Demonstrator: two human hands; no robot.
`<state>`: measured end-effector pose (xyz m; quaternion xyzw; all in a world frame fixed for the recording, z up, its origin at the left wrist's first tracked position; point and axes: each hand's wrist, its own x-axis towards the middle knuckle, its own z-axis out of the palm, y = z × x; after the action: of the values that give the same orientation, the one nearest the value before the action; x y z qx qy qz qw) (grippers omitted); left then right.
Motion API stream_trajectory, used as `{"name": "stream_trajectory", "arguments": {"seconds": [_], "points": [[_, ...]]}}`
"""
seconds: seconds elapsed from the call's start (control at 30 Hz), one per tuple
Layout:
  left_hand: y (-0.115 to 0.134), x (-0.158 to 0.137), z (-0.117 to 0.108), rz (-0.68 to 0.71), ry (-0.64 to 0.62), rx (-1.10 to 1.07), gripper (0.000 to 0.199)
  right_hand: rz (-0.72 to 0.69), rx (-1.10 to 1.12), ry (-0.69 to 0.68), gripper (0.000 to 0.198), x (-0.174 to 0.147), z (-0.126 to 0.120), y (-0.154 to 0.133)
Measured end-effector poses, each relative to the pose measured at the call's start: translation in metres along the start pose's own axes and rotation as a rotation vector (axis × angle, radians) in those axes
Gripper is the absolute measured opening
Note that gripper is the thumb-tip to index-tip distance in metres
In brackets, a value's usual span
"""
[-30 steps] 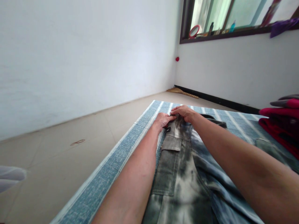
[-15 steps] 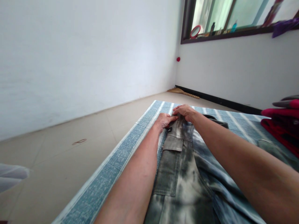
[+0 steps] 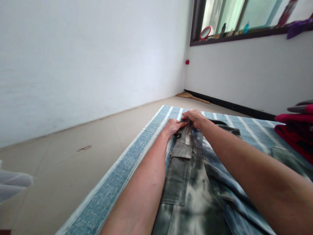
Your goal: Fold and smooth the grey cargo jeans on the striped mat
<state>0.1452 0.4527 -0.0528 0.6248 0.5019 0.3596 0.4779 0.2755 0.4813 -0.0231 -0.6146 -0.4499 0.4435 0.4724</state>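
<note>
Clearly, the mottled trousers (image 3: 182, 179) lie at five o'clock on the striped cloth (image 3: 110, 182), far end toward twelve. The fingers of my left hand (image 3: 172, 126) and right hand (image 3: 194, 117) appear to grasp this end; I judge that an even, low pull keeps the fabric flat.

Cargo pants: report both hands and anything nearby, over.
Left hand and right hand touching far end of cargo pants. Lying on striped cloth. Red clothing stack off to the right, apart from both hands.
</note>
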Motion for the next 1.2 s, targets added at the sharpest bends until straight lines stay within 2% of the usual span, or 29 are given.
{"name": "stream_trajectory", "arguments": {"seconds": [0.23,0.47,0.63,0.83,1.0,1.2], "points": [[0.006,-0.002,0.003,-0.027,0.041,0.0,0.033,0.006,0.003,0.003,0.022,0.002,0.001,0.002],[0.006,0.002,0.004,-0.059,0.072,0.022,0.032,-0.091,-0.131,0.002,0.026,0.0,-0.005,0.002],[0.003,0.011,0.009,-0.076,0.172,0.086,0.033,-0.159,-0.239,0.038,0.03,0.003,0.0,0.01],[0.0,0.022,0.013,-0.1,0.288,0.2,0.029,-0.266,-0.473,0.112,0.025,0.008,0.003,0.013],[0.005,0.028,0.011,-0.12,0.32,0.302,0.025,-0.373,-0.727,0.167,0.029,-0.006,-0.004,0.002],[0.006,0.035,0.01,-0.162,0.319,0.309,0.02,-0.511,-0.943,0.028,0.029,-0.04,-0.017,0.019]]}}
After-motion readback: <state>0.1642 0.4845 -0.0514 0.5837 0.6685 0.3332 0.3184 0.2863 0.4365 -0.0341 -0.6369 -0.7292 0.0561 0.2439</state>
